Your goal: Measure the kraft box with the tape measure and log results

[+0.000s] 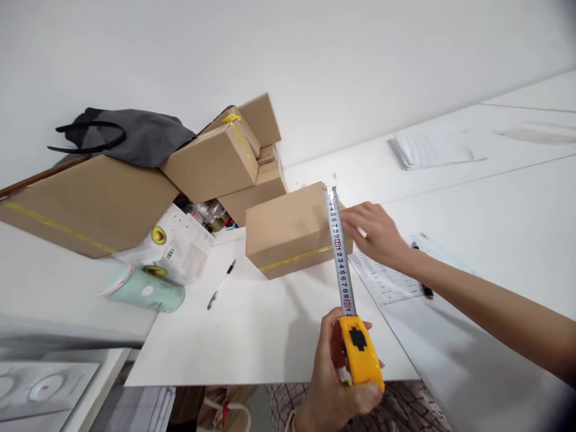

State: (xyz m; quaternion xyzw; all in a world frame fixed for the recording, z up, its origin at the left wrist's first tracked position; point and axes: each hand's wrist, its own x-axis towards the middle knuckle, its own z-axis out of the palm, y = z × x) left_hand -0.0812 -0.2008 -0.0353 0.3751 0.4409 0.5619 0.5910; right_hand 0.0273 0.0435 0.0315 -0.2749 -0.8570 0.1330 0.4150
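My left hand [333, 372] is wrapped round the yellow case of a tape measure [362, 357] near the table's front edge. Its silver blade [339, 258] is drawn out away from me, with numbers showing to just past 20 at the case. The blade's hooked end is over the far right edge of a closed cardboard box [288, 222] with yellow tape along its side. My right hand [371, 231] is at the box's right end, beside the blade, fingers bent. Whether those fingertips press the box or the blade I cannot tell.
A pen [221, 284] lies left of the box. Printed sheets [387, 282] and a dark marker [423, 273] lie to the right. More cardboard boxes [211, 165], a grey bag [135, 135], an avocado-print carton [180, 240] and a mint-green cylinder [146, 291] crowd the left.
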